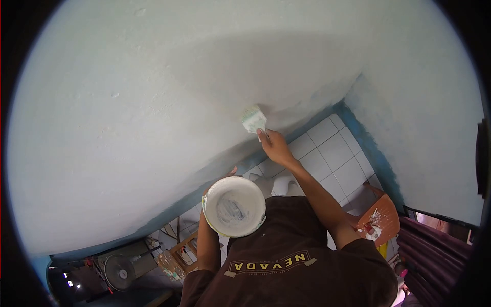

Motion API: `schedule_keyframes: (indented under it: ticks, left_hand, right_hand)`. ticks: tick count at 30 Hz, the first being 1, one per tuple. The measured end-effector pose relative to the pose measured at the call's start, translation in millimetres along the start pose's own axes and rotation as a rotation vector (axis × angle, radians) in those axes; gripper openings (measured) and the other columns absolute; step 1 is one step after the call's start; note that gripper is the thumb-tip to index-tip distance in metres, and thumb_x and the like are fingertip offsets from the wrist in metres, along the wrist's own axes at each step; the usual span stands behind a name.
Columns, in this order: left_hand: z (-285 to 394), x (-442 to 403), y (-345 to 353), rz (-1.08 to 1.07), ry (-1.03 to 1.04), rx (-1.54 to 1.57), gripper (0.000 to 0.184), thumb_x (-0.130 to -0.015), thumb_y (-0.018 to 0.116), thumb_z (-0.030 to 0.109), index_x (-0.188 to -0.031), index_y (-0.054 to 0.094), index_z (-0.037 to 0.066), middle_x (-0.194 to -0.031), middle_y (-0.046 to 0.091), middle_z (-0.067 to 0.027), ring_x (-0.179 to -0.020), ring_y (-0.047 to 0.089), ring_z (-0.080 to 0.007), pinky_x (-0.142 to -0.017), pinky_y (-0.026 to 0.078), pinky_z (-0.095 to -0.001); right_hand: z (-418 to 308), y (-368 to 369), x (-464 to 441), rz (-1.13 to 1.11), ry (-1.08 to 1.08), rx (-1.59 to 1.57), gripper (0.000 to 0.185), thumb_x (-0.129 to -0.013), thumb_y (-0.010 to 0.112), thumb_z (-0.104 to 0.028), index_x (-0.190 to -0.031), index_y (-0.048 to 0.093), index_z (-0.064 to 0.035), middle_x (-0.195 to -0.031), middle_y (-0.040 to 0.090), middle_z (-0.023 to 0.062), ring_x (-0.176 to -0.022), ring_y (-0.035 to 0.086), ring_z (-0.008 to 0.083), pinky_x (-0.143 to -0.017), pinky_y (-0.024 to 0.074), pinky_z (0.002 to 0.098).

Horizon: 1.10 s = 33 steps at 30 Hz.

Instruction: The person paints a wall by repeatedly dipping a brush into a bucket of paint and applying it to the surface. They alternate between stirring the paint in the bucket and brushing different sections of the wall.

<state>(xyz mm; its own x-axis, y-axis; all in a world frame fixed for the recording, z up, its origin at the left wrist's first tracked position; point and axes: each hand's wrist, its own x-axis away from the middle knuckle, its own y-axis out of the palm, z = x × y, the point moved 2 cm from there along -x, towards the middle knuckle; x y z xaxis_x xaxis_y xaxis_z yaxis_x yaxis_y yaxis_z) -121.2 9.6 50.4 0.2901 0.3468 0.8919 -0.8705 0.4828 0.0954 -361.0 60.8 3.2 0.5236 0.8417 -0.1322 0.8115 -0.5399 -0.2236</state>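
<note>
- One flat paintbrush point(254, 120): handle clasped by right hand point(276, 147); bristles beyond fingertips, before the wall point(128, 128), above its blue lower edge.
- Paint bucket point(234, 206): at left hand point(233, 171), mostly hidden; its closure cannot be told.

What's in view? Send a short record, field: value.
wall: pale painted wall, blue band along its base
right hand: grip on white-smeared flat brush, bristles toward wall
left hand: mostly hidden behind round white bucket
bucket inside: white smears, darker patch at bottom
floor: white square tiles
nearby: orange-brown chair with white splatter, round grey fan
</note>
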Motion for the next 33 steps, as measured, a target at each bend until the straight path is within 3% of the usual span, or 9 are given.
schedule_keyframes:
  ticks: [5, 7, 9, 13, 16, 20, 25, 31, 33]
  left_hand:
    - [11, 28, 20, -0.041, -0.010, 0.025, 0.040, -0.099, 0.063, 0.047, -0.077, 0.068, 0.014, -0.063, 0.063, 0.0017, -0.050, 0.055, -0.0120, -0.052, 0.047, -0.0304]
    - [14, 29, 15, 0.053, -0.029, -0.040, 0.041, -0.099, 0.063, 0.048, -0.076, 0.067, 0.014, -0.063, 0.063, 0.0018, -0.050, 0.055, -0.0121, -0.052, 0.047, -0.0306]
    - [1, 0, -4, -0.043, -0.092, -0.009, 0.042, -0.097, 0.065, 0.050, -0.076, 0.069, 0.015, -0.063, 0.064, 0.0014, -0.049, 0.056, -0.0124, -0.053, 0.048, -0.0311]
    - [-6, -7, -13, -0.034, -0.046, 0.144, 0.041, -0.096, 0.066, 0.051, -0.077, 0.071, 0.015, -0.064, 0.065, 0.0007, -0.051, 0.057, -0.0125, -0.054, 0.049, -0.0311]
    - [-3, -8, -13, 0.040, -0.029, 0.100, 0.045, -0.090, 0.072, 0.056, -0.075, 0.074, 0.013, -0.067, 0.068, -0.0030, -0.054, 0.061, -0.0164, -0.057, 0.053, -0.0348]
    - [-16, -23, -27, -0.027, 0.009, 0.151, 0.036, -0.093, 0.073, 0.046, -0.080, 0.075, 0.012, -0.069, 0.069, -0.0017, -0.056, 0.063, -0.0134, -0.058, 0.054, -0.0317]
    - [2, 22, -8, -0.004, 0.181, 0.060, 0.024, -0.095, 0.073, 0.033, -0.094, 0.078, 0.010, -0.077, 0.072, -0.0003, -0.063, 0.066, -0.0087, -0.066, 0.057, -0.0291]
    - [5, 7, -19, -0.008, 0.153, -0.031, 0.028, -0.095, 0.073, 0.037, -0.090, 0.077, 0.009, -0.083, 0.074, -0.0022, -0.063, 0.066, -0.0101, -0.065, 0.056, -0.0281]
    - [-1, -22, -29, -0.097, -0.200, -0.053, 0.035, -0.094, 0.071, 0.044, -0.083, 0.074, 0.011, -0.079, 0.072, -0.0019, -0.058, 0.063, -0.0119, -0.062, 0.054, -0.0277]
  right_hand:
    - [-13, 15, -12, -0.062, 0.022, -0.142, 0.048, -0.107, 0.047, -0.039, -0.091, 0.061, 0.0043, -0.071, 0.062, 0.0219, -0.066, 0.062, 0.0359, -0.064, 0.0464, 0.0443]
    - [43, 44, -16, -0.035, 0.032, -0.149, 0.047, -0.108, 0.046, -0.038, -0.093, 0.061, 0.0039, -0.073, 0.062, 0.0221, -0.067, 0.062, 0.0358, -0.066, 0.0470, 0.0440]
    - [130, 62, -10, -0.027, 0.063, -0.046, 0.049, -0.109, 0.044, -0.040, -0.089, 0.057, 0.0024, -0.070, 0.054, 0.0069, -0.065, 0.049, 0.0187, -0.064, 0.0433, 0.0376]
    - [284, 70, 37, -0.164, 0.397, 0.392, 0.046, -0.106, 0.049, -0.041, -0.100, 0.063, 0.0030, -0.079, 0.065, 0.0149, -0.077, 0.066, 0.0282, -0.072, 0.0485, 0.0389]
    - [188, 24, 37, -0.228, 0.534, 0.096, 0.039, -0.105, 0.052, -0.032, -0.111, 0.065, 0.0041, -0.088, 0.068, 0.0213, -0.083, 0.069, 0.0362, -0.074, 0.0506, 0.0411]
    - [59, -9, 3, 0.126, -0.213, 0.184, 0.035, -0.104, 0.055, -0.020, -0.128, 0.062, 0.0048, -0.084, 0.062, 0.0213, -0.075, 0.065, 0.0342, -0.069, 0.0500, 0.0431]
    - [-77, -18, -25, 0.236, -0.496, 0.312, 0.041, -0.096, 0.061, -0.009, -0.137, 0.061, -0.0078, -0.084, 0.057, 0.0116, -0.066, 0.062, 0.0278, -0.059, 0.0501, 0.0375]
    - [20, 34, -24, 0.294, -0.435, 0.509, 0.046, -0.092, 0.062, -0.004, -0.137, 0.063, -0.0124, -0.083, 0.057, 0.0114, -0.061, 0.060, 0.0285, -0.054, 0.0504, 0.0380]
    - [120, 49, -6, 0.275, -0.351, 0.662, 0.048, -0.090, 0.065, -0.012, -0.138, 0.061, -0.0131, -0.098, 0.066, 0.0166, -0.069, 0.069, 0.0346, -0.060, 0.0584, 0.0401]
